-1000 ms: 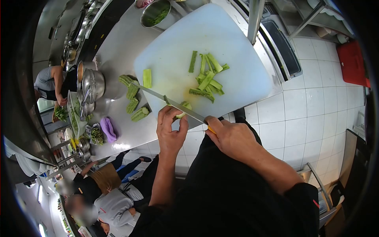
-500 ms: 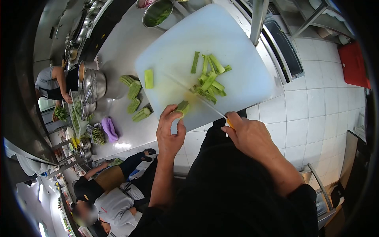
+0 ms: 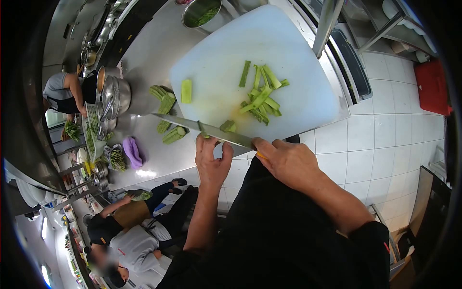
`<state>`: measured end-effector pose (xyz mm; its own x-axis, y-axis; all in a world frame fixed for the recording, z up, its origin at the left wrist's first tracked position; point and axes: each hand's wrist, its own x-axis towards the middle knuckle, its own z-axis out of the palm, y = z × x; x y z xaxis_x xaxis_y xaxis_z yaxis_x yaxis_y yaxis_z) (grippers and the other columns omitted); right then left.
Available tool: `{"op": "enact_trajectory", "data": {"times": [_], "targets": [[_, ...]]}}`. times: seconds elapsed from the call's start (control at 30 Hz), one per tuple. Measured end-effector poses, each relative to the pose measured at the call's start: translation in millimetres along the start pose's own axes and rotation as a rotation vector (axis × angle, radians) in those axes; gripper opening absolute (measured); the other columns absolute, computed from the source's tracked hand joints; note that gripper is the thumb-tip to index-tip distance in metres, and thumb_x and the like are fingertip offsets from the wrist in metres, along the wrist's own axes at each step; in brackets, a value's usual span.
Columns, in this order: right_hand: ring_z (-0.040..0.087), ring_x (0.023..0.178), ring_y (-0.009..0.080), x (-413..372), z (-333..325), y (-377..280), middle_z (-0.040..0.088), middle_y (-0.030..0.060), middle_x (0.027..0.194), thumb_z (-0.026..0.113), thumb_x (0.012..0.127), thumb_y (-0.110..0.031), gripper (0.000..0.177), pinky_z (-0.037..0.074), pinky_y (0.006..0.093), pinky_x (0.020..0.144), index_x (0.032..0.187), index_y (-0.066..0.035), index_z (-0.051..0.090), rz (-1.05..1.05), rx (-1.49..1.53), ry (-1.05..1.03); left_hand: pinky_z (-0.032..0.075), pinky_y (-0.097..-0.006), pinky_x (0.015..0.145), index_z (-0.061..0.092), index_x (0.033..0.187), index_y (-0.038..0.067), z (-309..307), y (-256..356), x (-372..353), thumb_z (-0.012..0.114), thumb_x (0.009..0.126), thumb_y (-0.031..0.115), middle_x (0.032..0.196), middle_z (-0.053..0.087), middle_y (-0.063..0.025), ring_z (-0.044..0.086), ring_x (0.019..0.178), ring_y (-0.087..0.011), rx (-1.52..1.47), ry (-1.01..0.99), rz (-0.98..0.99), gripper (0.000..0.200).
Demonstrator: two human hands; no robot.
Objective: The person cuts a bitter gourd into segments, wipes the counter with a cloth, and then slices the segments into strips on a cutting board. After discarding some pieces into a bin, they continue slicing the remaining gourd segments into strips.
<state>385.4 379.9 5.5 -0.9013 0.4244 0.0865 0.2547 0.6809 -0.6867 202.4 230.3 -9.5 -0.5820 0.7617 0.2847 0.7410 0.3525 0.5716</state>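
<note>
My right hand (image 3: 288, 161) is closed round the yellow handle of a knife, its blade (image 3: 211, 131) pointing left over the near edge of the white cutting board (image 3: 216, 62). A thin green slice (image 3: 203, 129) clings to the blade. Just below the blade is my left hand (image 3: 211, 161), thumb and fingers curled; what it holds, if anything, is hidden behind the blade. A short green vegetable piece (image 3: 228, 126) rests beside the blade. Cut green strips (image 3: 262, 98) lie in a pile on the board, and a pale green piece (image 3: 186, 91) sits at its left.
Ridged green chunks (image 3: 167, 102) and a purple cloth (image 3: 132, 152) lie on the steel counter (image 3: 144, 72). A metal pot (image 3: 202, 13) with cut greens stands beyond the board. Co-workers (image 3: 139, 245) are at lower left, another person (image 3: 67, 91) at upper left.
The knife has swung from the strips to across the near edge of the board, with a slice on its blade. My right hand moved left; my left hand shifted slightly right and down.
</note>
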Motion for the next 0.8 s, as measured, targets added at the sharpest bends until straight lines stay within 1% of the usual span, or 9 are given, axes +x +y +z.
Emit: {"op": "enact_trajectory", "data": {"times": [0.13,0.33,0.4,0.5,0.53,0.6,0.63,0.73,0.8], "targets": [[0.07,0.06,0.0329,-4.3,-15.7,-3.9,0.068,0.0127,0.07,0.059,0.103,-0.023,0.017,0.054,0.0448,0.051,0.109,-0.008,0.057,0.09,-0.012,-0.134,0.059,-0.0398,0.082,0.065,0.11,0.005,-0.7,7.1,7.7,0.074,0.082,-0.005,0.11,0.068,-0.0157,0.068,0.101,-0.0349,-0.036,0.001,0.04,0.031],[0.071,0.063,0.0349,-15.4,-23.7,3.8,0.067,0.0136,0.066,0.06,0.103,-0.025,0.02,0.054,0.0463,0.053,0.109,-0.006,0.055,0.187,-0.105,-0.267,0.059,-0.039,0.082,0.065,0.11,0.006,-4.7,0.1,8.1,0.073,0.082,-0.006,0.114,0.068,-0.0164,0.069,0.102,-0.0328,-0.06,-0.003,0.054,0.032],[0.07,0.062,0.035,-18.3,-28.6,9.0,0.066,0.0135,0.064,0.063,0.101,-0.026,0.022,0.054,0.0464,0.054,0.109,-0.006,0.056,0.197,-0.056,-0.237,0.059,-0.0385,0.082,0.065,0.111,0.006,-8.6,-3.2,8.7,0.073,0.081,-0.008,0.115,0.068,-0.0163,0.069,0.104,-0.0324,-0.039,-0.02,0.101,0.033],[0.069,0.062,0.035,-14.0,-32.7,15.2,0.066,0.0126,0.065,0.067,0.099,-0.027,0.026,0.054,0.0456,0.055,0.112,-0.008,0.057,0.237,-0.024,-0.155,0.06,-0.0382,0.083,0.064,0.111,0.005,-11.7,-7.8,5.2,0.072,0.081,-0.009,0.12,0.067,-0.0162,0.068,0.108,-0.0324,-0.067,-0.032,0.076,0.034],[0.069,0.061,0.035,-13.3,-31.4,14.4,0.066,0.0122,0.066,0.068,0.098,-0.028,0.027,0.054,0.0452,0.055,0.113,-0.008,0.057,0.26,-0.013,-0.124,0.06,-0.0379,0.084,0.064,0.112,0.005,-11.9,-9.0,3.2,0.071,0.081,-0.01,0.121,0.066,-0.0166,0.068,0.11,-0.0325,-0.148,-0.023,0.029,0.034],[0.069,0.06,0.0332,-10.3,-23.8,10.5,0.065,0.0102,0.067,0.069,0.097,-0.029,0.027,0.054,0.0435,0.053,0.114,-0.011,0.058,0.113,0.01,-0.02,0.061,-0.0372,0.085,0.064,0.113,0.005,-6.8,-7.9,-1.0,0.07,0.082,-0.01,0.124,0.065,-0.0173,0.067,0.113,-0.0328,-0.309,-0.002,-0.063,0.035],[0.068,0.059,0.0322,-8.7,-19.8,8.3,0.065,0.0093,0.067,0.07,0.097,-0.029,0.027,0.053,0.0427,0.053,0.115,-0.012,0.059,0.042,0.018,0.031,0.061,-0.0369,0.085,0.064,0.114,0.004,-3.8,-5.4,-2.6,0.07,0.083,-0.01,0.124,0.064,-0.0178,0.067,0.114,-0.033,-0.289,0.02,-0.076,0.035],[0.068,0.058,0.0289,3.5,-8.7,-5.2,0.065,0.0067,0.068,0.069,0.097,-0.03,0.025,0.052,0.0413,0.05,0.115,-0.014,0.061,-0.062,-0.024,0.052,0.063,-0.0365,0.086,0.064,0.117,0.002,2.8,0.1,-4.9,0.07,0.085,-0.01,0.125,0.063,-0.0191,0.066,0.114,-0.0337,-0.243,0.063,-0.124,0.035],[0.067,0.057,0.0272,11.5,-2.5,-8.2,0.063,0.0057,0.066,0.069,0.098,-0.029,0.023,0.051,0.0408,0.049,0.114,-0.014,0.062,-0.089,-0.047,0.052,0.064,-0.0367,0.086,0.064,0.119,0.0,3.7,-0.7,-5.1,0.07,0.085,-0.01,0.122,0.063,-0.0198,0.066,0.113,-0.0344,-0.218,0.06,-0.17,0.036]]}}
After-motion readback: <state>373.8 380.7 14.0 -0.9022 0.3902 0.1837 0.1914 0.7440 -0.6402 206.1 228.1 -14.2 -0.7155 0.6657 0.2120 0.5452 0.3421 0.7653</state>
